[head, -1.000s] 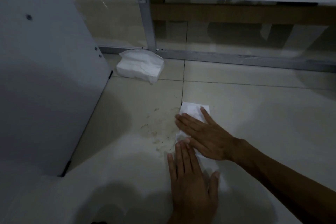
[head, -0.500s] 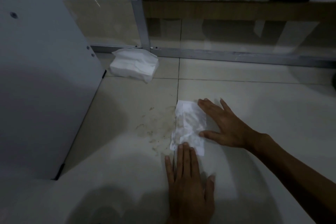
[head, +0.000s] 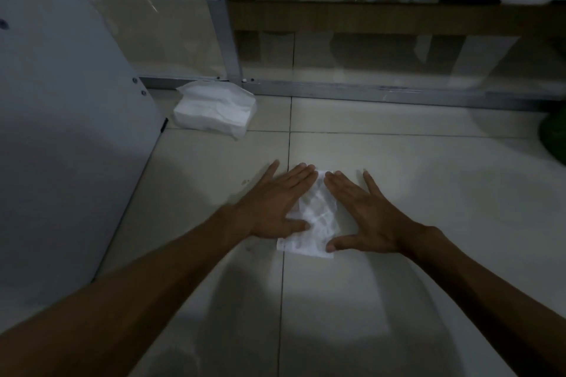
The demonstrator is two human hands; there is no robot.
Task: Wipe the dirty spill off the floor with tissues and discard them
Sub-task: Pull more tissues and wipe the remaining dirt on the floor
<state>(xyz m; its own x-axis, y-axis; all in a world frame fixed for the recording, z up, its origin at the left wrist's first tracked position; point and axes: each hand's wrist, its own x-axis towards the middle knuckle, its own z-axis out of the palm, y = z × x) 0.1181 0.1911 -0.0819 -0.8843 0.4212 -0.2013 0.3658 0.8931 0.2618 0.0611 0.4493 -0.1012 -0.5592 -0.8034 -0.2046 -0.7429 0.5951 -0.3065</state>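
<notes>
Both hands flat, fingers spread: left hand (head: 272, 205) and right hand (head: 364, 217) pressing a crumpled tissue (head: 315, 220) onto the floor (head: 398, 300) tiles. Far left, a tissue pack (head: 214, 109).

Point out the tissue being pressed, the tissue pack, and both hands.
tissue (head: 317, 217), head view, crumpled middle between the hands.
tissue pack (head: 214, 109), head view, top face.
left hand (head: 272, 208), head view, back.
right hand (head: 364, 214), head view, back.

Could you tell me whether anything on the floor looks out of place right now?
Yes: a crumpled tissue lies flat under both hands, and a tissue pack sits on the floor by the metal rail.
</notes>
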